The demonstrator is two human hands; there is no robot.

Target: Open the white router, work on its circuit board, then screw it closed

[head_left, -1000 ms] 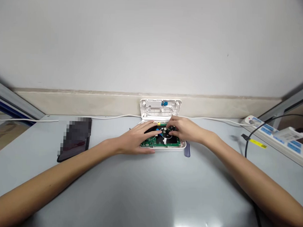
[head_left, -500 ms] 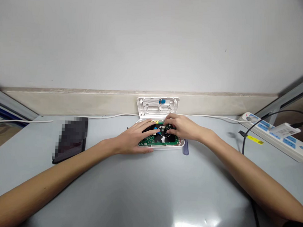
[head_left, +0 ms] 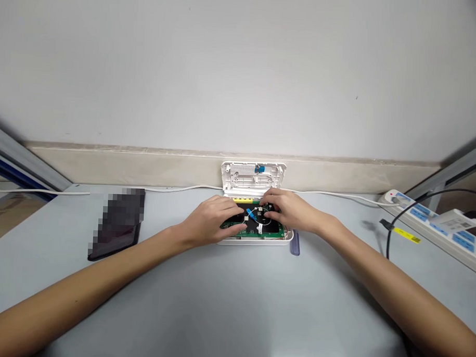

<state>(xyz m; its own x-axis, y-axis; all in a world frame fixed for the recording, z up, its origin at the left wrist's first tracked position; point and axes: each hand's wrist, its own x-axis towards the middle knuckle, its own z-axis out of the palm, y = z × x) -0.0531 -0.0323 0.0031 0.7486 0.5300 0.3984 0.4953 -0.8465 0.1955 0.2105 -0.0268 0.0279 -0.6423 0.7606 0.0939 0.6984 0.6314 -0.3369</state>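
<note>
A white device case [head_left: 255, 242] lies opened on the table, its white lid [head_left: 243, 181] standing up against the wall with a blue part [head_left: 259, 169] in it. Inside the case is a green circuit board [head_left: 275, 234] with a yellow strip [head_left: 243, 200], a blue connector [head_left: 251, 215] and a looped white fibre. My left hand [head_left: 213, 219] rests over the left part of the board, fingers apart, holding nothing visible. My right hand [head_left: 286, 207] is at the board's upper right, with thumb and fingers bent round the fibre loop's edge; whether it grips anything is too small to tell.
A dark, partly pixelated phone-like device [head_left: 121, 224] lies at the left. A purple translucent object [head_left: 295, 243] is right of the case. A white power strip [head_left: 435, 227] and black cable [head_left: 388, 246] with yellow tag [head_left: 405, 235] are at the right.
My left hand's fingers have drawn back left, uncovering the yellow strip and more of the blue connector. My right hand stays near the board's upper right. The whole view has shifted slightly.
</note>
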